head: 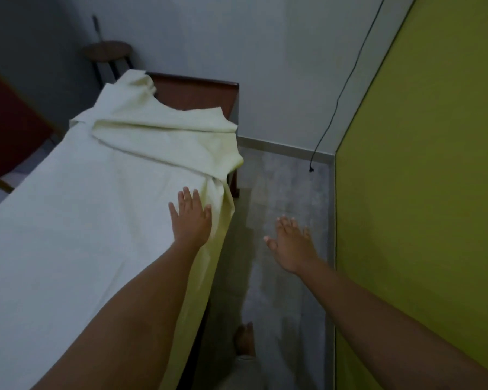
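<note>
A pale yellow-white sheet (96, 209) covers a bed that fills the left of the head view. Its far end lies folded back in a bunch (166, 136), baring the brown wooden bed frame (197, 94). My left hand (190, 218) rests flat on the sheet near the bed's right edge, fingers straight and spread. My right hand (290, 243) hovers over the grey floor to the right of the bed, fingers straight, holding nothing. The sheet's side hangs down over the bed's edge below my left hand.
A green wall (423, 192) stands close on the right, leaving a narrow strip of grey floor (288, 187). A black cable (338, 102) hangs down the white wall. A round stool (107, 50) stands at the back left. My bare foot (245, 339) is on the floor.
</note>
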`<action>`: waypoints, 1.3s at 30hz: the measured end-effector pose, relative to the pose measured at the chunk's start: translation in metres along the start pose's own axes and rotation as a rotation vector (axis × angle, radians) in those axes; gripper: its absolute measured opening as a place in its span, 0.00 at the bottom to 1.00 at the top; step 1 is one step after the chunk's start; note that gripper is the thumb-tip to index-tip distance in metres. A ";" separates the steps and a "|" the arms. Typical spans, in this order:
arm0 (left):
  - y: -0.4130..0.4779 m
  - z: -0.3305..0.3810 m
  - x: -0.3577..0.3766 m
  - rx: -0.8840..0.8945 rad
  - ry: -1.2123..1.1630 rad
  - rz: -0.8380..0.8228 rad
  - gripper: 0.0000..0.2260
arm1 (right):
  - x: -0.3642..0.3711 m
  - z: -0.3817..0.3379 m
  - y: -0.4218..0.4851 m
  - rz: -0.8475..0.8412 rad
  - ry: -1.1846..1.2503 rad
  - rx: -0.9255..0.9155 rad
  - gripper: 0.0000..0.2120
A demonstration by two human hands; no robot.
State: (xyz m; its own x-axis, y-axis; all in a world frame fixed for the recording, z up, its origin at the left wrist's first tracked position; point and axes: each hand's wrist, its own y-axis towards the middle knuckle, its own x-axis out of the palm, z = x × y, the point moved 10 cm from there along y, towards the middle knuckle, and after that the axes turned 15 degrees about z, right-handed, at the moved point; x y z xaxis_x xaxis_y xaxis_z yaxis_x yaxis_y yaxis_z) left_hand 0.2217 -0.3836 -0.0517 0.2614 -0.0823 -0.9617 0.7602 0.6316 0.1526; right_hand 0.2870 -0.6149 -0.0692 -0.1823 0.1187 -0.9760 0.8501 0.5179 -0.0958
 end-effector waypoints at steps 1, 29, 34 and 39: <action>0.020 -0.001 0.001 -0.006 0.013 0.012 0.26 | -0.004 -0.001 0.023 0.007 -0.001 -0.008 0.32; 0.304 -0.193 -0.018 -0.636 0.143 0.175 0.27 | 0.002 -0.271 0.414 0.030 0.146 -0.618 0.33; 0.333 -0.218 -0.013 -0.603 0.163 0.192 0.28 | 0.011 -0.268 0.442 0.086 0.052 -0.725 0.37; 0.379 -0.199 -0.015 -0.498 0.106 0.294 0.30 | -0.001 -0.245 0.513 0.123 0.000 -0.640 0.36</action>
State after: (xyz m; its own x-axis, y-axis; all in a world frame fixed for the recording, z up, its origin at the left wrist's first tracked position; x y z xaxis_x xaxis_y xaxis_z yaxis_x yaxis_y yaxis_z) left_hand 0.3875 0.0108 -0.0253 0.3389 0.2127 -0.9165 0.2868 0.9044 0.3159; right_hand 0.6022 -0.1416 -0.0697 -0.1025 0.2097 -0.9724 0.4020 0.9029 0.1523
